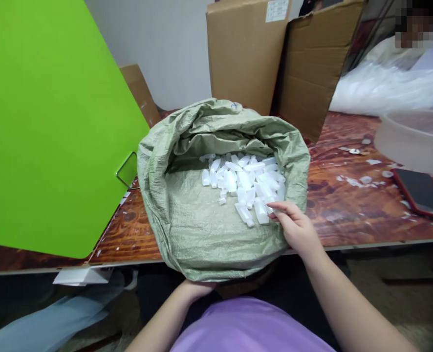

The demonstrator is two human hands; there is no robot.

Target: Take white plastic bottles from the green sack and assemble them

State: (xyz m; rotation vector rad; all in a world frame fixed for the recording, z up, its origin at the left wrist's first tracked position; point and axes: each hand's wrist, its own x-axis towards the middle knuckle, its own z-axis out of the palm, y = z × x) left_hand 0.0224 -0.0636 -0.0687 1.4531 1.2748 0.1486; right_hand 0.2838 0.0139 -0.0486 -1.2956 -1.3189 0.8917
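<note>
A green woven sack with a rolled-down rim lies open at the table's edge, over my lap. Inside it is a heap of small translucent white plastic pieces, shaped like short flat tubes with narrow necks. My right hand reaches over the sack's right rim, its thumb and fingers pinched at the near edge of the heap around a small white piece. Beneath the sack's front edge is my left hand, touching its underside. The fingers of that hand are hidden by the sack.
A bright green board stands at the left. Cardboard boxes rise behind the sack. On the wooden table at right lie a red-edged phone, a translucent tub, keys and white scraps. Another person's leg shows lower left.
</note>
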